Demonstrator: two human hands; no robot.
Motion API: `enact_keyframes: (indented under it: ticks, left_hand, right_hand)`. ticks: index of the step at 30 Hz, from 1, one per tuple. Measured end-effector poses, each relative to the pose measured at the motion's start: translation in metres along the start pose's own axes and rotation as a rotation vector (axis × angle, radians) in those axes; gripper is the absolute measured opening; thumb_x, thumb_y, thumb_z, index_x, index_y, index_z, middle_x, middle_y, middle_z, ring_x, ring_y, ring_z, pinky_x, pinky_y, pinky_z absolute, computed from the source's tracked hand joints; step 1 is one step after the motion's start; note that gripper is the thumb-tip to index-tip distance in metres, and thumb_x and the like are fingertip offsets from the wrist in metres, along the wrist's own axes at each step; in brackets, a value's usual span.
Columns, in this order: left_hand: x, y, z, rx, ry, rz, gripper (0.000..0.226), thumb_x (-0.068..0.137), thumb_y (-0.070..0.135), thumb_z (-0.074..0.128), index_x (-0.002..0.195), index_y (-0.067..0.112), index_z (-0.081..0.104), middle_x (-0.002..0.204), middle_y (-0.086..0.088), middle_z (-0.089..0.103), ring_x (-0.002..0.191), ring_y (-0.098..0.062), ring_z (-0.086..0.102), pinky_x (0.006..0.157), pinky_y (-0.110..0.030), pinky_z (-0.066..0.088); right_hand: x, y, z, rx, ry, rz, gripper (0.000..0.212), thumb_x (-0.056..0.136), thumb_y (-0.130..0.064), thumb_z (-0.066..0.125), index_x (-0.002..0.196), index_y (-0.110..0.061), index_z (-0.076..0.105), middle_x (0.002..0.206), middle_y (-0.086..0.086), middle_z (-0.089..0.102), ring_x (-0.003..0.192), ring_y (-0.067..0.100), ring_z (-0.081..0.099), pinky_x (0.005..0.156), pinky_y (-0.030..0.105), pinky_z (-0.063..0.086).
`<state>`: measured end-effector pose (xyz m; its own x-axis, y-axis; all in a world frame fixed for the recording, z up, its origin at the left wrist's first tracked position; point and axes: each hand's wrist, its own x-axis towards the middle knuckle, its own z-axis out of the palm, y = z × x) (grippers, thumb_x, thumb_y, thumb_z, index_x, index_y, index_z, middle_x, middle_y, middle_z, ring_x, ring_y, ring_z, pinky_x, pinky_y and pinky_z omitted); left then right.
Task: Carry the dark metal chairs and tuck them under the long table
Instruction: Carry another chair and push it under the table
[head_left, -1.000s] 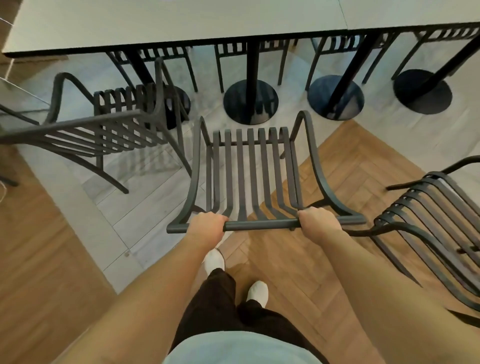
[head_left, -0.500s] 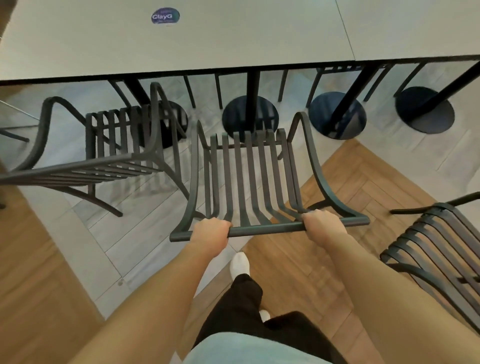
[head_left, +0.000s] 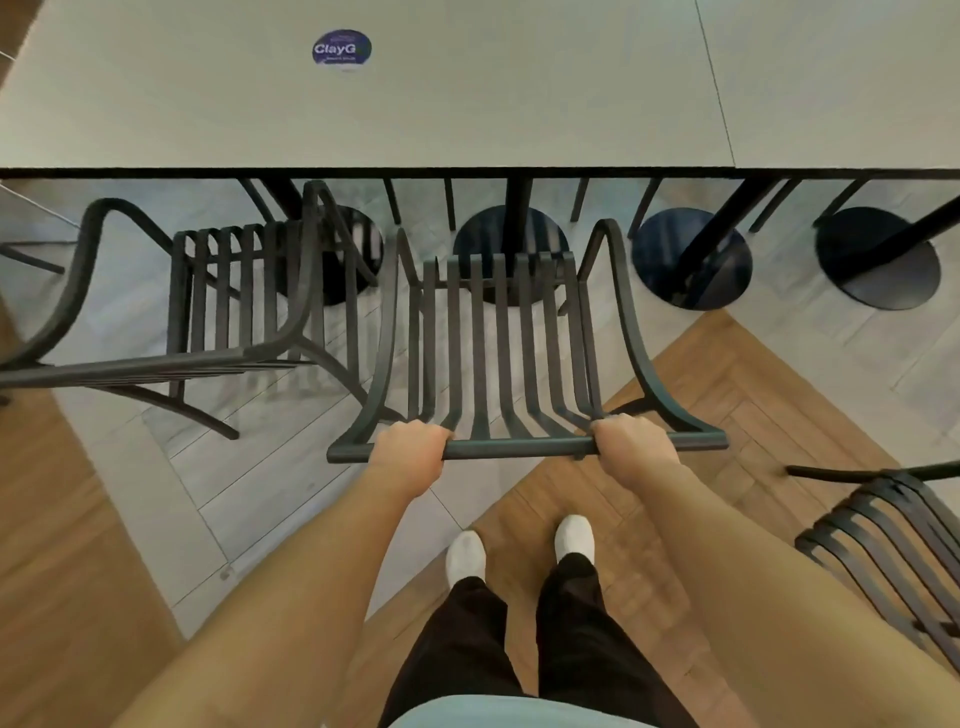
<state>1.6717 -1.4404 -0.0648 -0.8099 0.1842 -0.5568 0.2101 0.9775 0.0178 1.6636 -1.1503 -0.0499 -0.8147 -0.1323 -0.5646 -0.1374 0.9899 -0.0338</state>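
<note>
A dark metal chair with a slatted seat stands straight in front of me, its seat facing the long pale table. My left hand and my right hand both grip its top back rail. The chair's front edge lies just short of the table's black edge. A second dark chair stands to its left, turned at an angle, its front near the table edge. Part of a third chair shows at the right edge.
Black round table bases and posts stand under the table, one directly ahead of the held chair. Legs of other chairs show on the table's far side. A blue round sticker is on the tabletop. My white shoes are on the wood floor.
I have stepped closer to the table with the chair in both hands; the chair has moved forward toward the table edge. The table now fills more of the top of the view.
</note>
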Motion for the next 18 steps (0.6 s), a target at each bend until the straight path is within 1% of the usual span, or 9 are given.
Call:
enact_keyframes:
  ticks: [2,5,8,11,13,15,18]
  left_hand:
    - [0.007,0.0,-0.005,-0.012,-0.016,-0.014,0.024,0.105,0.027,0.055,0.126,0.035,0.064,0.097,0.0,0.067,0.087,-0.021,0.065,0.083,-0.037,0.059]
    - [0.018,0.001,-0.014,-0.033,-0.037,-0.04,0.027,0.105,0.023,0.053,0.125,0.038,0.064,0.095,0.001,0.067,0.089,-0.023,0.065,0.085,-0.042,0.06]
    - [0.027,-0.001,-0.021,-0.038,-0.041,-0.045,0.029,0.104,0.021,0.052,0.124,0.039,0.065,0.091,0.002,0.067,0.084,-0.022,0.065,0.082,-0.04,0.06]
    - [0.031,0.0,-0.025,-0.049,-0.039,-0.052,0.03,0.104,0.022,0.052,0.126,0.039,0.064,0.091,0.002,0.067,0.082,-0.021,0.065,0.081,-0.039,0.06]
    - [0.032,0.0,-0.025,-0.072,-0.039,-0.058,0.029,0.105,0.023,0.052,0.128,0.038,0.063,0.092,0.002,0.067,0.083,-0.019,0.065,0.081,-0.037,0.059]
    - [0.032,0.002,-0.025,-0.084,-0.042,-0.061,0.029,0.106,0.023,0.053,0.13,0.036,0.062,0.094,0.002,0.067,0.086,-0.019,0.064,0.083,-0.035,0.059]
    - [0.033,0.004,-0.026,-0.081,-0.039,-0.063,0.031,0.106,0.022,0.053,0.133,0.035,0.061,0.097,0.001,0.067,0.088,-0.019,0.064,0.086,-0.035,0.058]
  right_hand:
    - [0.007,0.004,-0.006,-0.003,-0.009,-0.006,0.016,0.101,-0.015,0.057,0.114,-0.019,0.066,0.101,0.002,0.065,0.092,0.022,0.067,0.081,0.035,0.057]
    - [0.019,0.008,-0.015,-0.018,-0.011,-0.026,0.017,0.102,-0.014,0.054,0.115,-0.018,0.065,0.101,0.003,0.063,0.091,0.023,0.064,0.076,0.033,0.05]
    - [0.028,0.011,-0.021,-0.02,-0.008,-0.031,0.017,0.102,-0.012,0.055,0.115,-0.017,0.064,0.098,0.003,0.059,0.088,0.023,0.062,0.077,0.035,0.05]
    - [0.035,0.015,-0.023,-0.005,-0.002,-0.034,0.013,0.102,-0.016,0.058,0.114,-0.017,0.065,0.092,0.001,0.056,0.08,0.02,0.056,0.072,0.031,0.046]
    - [0.037,0.017,-0.022,0.003,-0.008,-0.045,0.013,0.102,-0.019,0.061,0.113,-0.017,0.066,0.093,0.001,0.06,0.081,0.02,0.061,0.073,0.032,0.049]
    - [0.037,0.018,-0.022,0.006,-0.015,-0.052,0.012,0.102,-0.02,0.061,0.112,-0.017,0.067,0.095,0.002,0.064,0.085,0.021,0.066,0.076,0.033,0.054]
    - [0.04,0.021,-0.025,0.004,-0.016,-0.061,0.012,0.101,-0.018,0.061,0.112,-0.017,0.067,0.095,0.002,0.064,0.085,0.022,0.066,0.079,0.036,0.057]
